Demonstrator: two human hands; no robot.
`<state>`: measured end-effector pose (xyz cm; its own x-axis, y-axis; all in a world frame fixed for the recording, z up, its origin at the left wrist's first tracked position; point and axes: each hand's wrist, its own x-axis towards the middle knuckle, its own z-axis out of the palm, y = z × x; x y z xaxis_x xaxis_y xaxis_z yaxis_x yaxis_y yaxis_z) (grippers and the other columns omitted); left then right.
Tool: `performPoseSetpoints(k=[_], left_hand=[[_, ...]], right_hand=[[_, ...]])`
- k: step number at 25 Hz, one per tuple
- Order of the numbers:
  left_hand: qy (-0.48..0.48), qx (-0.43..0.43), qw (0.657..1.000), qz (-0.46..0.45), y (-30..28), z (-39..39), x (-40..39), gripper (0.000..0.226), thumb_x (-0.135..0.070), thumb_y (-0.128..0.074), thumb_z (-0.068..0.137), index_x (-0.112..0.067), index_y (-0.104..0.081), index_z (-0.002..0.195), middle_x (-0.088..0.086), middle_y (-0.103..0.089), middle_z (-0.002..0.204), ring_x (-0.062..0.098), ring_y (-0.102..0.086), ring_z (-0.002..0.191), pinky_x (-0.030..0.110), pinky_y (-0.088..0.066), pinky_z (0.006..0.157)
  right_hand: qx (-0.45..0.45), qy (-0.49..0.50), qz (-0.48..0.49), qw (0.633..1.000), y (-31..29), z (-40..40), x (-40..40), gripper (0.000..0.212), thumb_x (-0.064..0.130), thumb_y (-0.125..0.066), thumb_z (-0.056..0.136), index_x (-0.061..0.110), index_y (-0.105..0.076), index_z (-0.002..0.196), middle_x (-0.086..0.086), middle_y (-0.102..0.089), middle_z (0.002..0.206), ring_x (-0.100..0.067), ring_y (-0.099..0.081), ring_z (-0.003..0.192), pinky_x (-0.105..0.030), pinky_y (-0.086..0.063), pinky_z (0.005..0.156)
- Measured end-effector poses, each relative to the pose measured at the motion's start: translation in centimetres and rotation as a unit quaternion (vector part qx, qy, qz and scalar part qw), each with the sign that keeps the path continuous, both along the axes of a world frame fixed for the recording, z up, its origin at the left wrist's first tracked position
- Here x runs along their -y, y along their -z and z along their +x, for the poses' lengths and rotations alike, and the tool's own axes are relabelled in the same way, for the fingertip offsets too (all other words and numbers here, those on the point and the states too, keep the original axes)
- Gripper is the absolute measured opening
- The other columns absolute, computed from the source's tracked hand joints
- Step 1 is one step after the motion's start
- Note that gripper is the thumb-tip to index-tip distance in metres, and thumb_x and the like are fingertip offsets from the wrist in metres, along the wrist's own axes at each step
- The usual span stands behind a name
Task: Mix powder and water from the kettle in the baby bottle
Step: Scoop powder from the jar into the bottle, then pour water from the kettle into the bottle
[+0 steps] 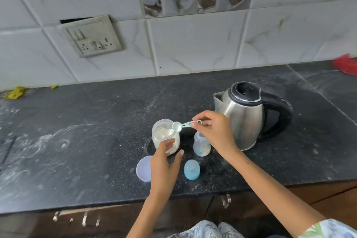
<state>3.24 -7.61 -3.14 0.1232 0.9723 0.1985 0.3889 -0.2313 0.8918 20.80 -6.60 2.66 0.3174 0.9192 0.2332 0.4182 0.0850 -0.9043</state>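
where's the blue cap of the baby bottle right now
In the head view, the blue cap lies on the dark counter near its front edge, just in front of the open baby bottle and right of the left hand.

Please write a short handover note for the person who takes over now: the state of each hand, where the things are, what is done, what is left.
Left hand: open, fingers against the powder jar, steadying it.
Right hand: pinches the handle of the scoop; its bowl is over the jar's rim.
Baby bottle: uncapped, upright between jar and kettle.
Bottle cap and jar lid: on the counter, near edge.
Done: jar and bottle opened.
Left: put powder into the bottle, pour water, cap, mix. Whether the bottle already holds powder is unclear.
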Motion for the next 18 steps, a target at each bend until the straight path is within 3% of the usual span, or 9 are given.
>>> performPoseSetpoints(k=[7, 12, 15, 18], left_hand=[[-0.021, -0.008, 1.0, -0.005, 0.4, -1.9, 1.3, 0.032, -0.019, -0.072, 0.083, -0.031, -0.055, 0.108, -0.022, -0.064, 0.104, -0.01, -0.056, 0.102, 0.005, -0.041, 0.084], [0.005, -0.002, 1.0, -0.017, 1.0, -0.9, 1.4, 0.035, -0.021, -0.072, 0.084, -0.043, -0.051, 0.102, -0.022, -0.063, 0.107, -0.01, -0.056, 0.104, 0.007, -0.043, 0.085], [0.04, -0.013, 0.999, -0.007, 1.1, 0.9, 0.9, 0.041, -0.025, -0.073, 0.082, -0.033, -0.052, 0.117, -0.021, -0.059, 0.116, -0.005, -0.055, 0.107, 0.019, -0.047, 0.09], [0.071, -0.032, 0.997, -0.009, 1.4, 3.6, 0.0, 0.067, -0.021, -0.077, 0.078, -0.017, -0.044, 0.136, -0.01, -0.049, 0.133, 0.006, -0.045, 0.122, 0.007, -0.037, 0.093]], right_hand=[[0.078, -0.014, 0.0, 0.997, 2.4, -4.9, -4.1, 0.016, 0.017, -0.079, 0.081, 0.008, -0.072, 0.092, -0.001, -0.075, 0.088, -0.013, -0.07, 0.08, -0.031, -0.058, 0.076], [0.055, -0.004, -0.019, 0.998, 2.8, -2.7, -2.9, 0.021, 0.021, -0.078, 0.082, 0.012, -0.072, 0.1, 0.001, -0.075, 0.092, -0.008, -0.07, 0.084, -0.023, -0.056, 0.08], [-0.005, 0.014, -0.014, 1.0, 2.6, 0.5, 0.7, 0.015, 0.014, -0.076, 0.084, 0.011, -0.074, 0.098, 0.004, -0.075, 0.089, -0.004, -0.07, 0.082, -0.019, -0.056, 0.077], [0.002, 0.059, 0.004, 0.998, 1.9, 4.1, 4.7, 0.014, 0.012, -0.076, 0.084, 0.01, -0.075, 0.097, 0.008, -0.074, 0.088, 0.0, -0.069, 0.08, -0.015, -0.054, 0.071]])
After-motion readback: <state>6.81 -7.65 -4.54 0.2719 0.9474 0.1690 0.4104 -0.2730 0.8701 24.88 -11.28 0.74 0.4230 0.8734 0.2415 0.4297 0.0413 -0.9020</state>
